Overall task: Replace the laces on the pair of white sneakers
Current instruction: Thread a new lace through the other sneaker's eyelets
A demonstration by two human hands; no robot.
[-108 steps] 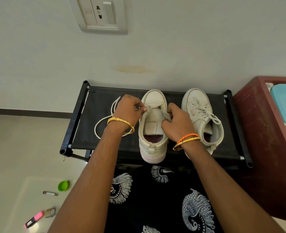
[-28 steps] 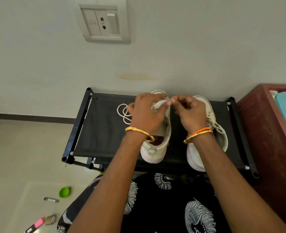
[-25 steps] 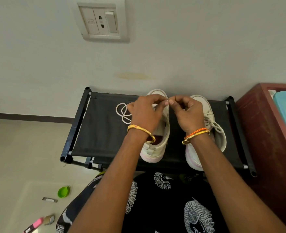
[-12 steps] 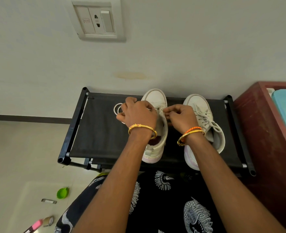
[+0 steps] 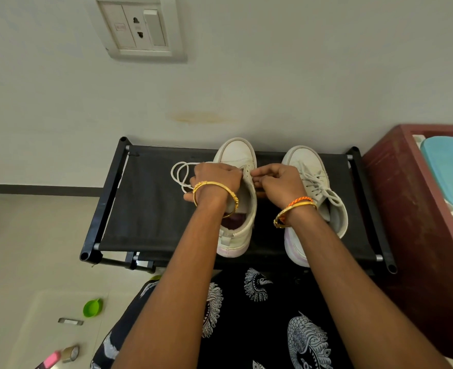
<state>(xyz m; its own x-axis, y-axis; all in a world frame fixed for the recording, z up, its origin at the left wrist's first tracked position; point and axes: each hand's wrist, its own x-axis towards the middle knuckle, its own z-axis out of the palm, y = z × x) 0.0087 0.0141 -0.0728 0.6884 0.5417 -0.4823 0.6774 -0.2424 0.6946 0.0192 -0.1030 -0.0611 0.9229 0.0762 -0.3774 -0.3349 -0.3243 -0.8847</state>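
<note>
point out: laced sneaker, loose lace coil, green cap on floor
laced sneaker (image 5: 316,182), head view, on its crossed laces.
loose lace coil (image 5: 178,173), head view, on the loops left of the left hand.
green cap (image 5: 92,308), head view, on its middle.

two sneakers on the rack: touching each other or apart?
Apart. The head view shows a strip of the black rack between the unlaced sneaker and the laced sneaker, from toes to heels.

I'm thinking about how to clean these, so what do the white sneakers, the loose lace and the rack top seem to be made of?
The sneakers look like smooth white leather or synthetic leather: matte sheen, stitched panels, scuffed grey. The loose lace looks like round woven cord, cotton or polyester. The rack top looks like taut black fabric stretched between tubes, likely plastic or metal; which one I cannot tell.
</note>
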